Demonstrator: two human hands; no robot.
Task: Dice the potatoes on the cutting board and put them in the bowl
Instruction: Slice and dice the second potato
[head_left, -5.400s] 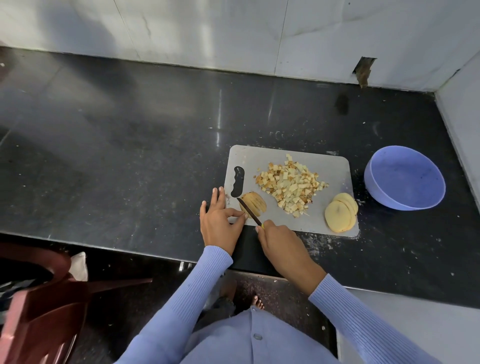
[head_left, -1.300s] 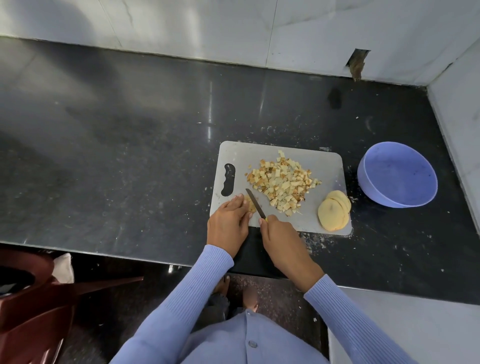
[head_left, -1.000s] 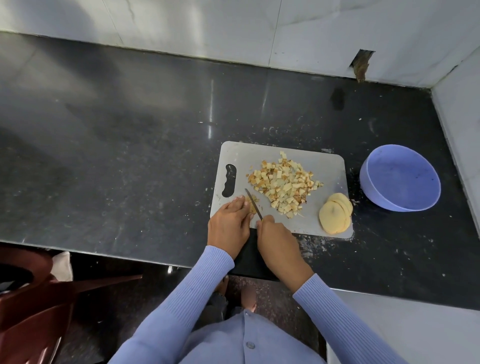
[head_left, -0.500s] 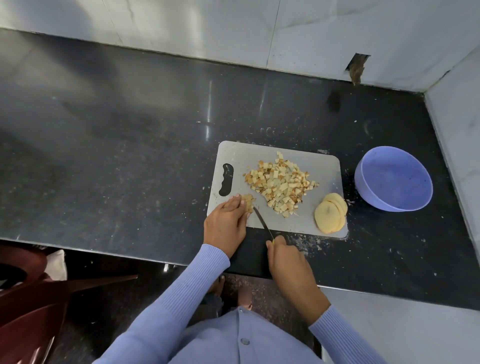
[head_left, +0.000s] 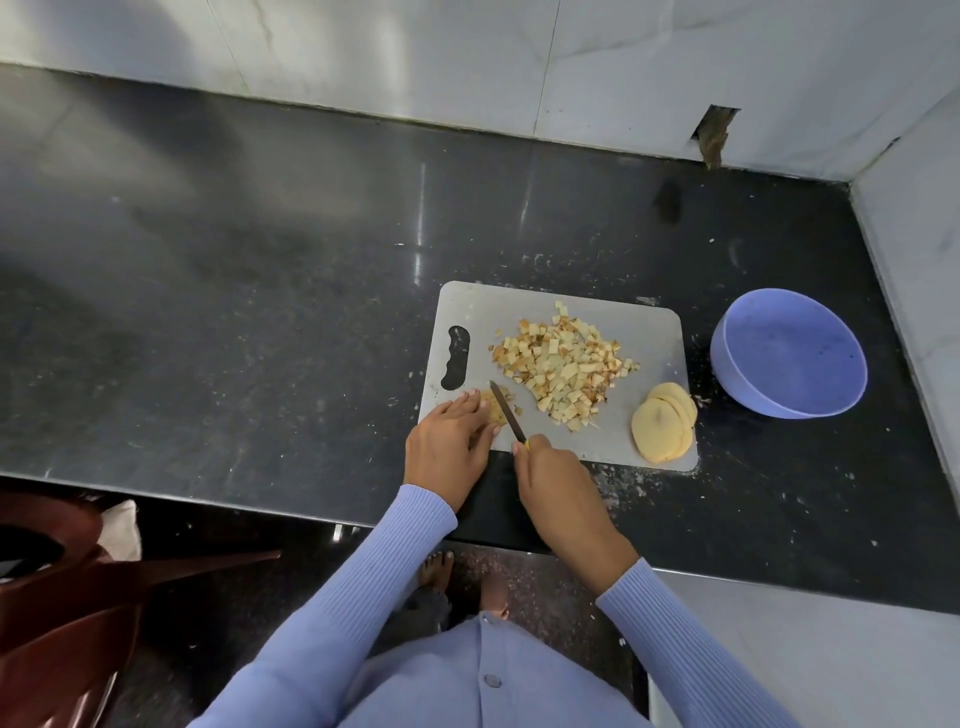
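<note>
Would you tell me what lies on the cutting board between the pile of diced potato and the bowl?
In the head view, a stack of potato slices lies near the cutting board's right edge, between the diced pile and the empty bowl.

Dark polished stone counter (head_left: 260, 270) meets pale marble walls (head_left: 467, 57); a brown plastic chair (head_left: 62, 613) stands lower left

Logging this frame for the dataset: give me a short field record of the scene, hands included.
board: grey cutting board on black counter
dice: pile mid-board
slices: stack at board's near right corner, uncut
bowl: purple bowl right of board, looks empty
left hand: fingers flat on small potato bits
right hand: grips knife, blade beside the bits
</note>
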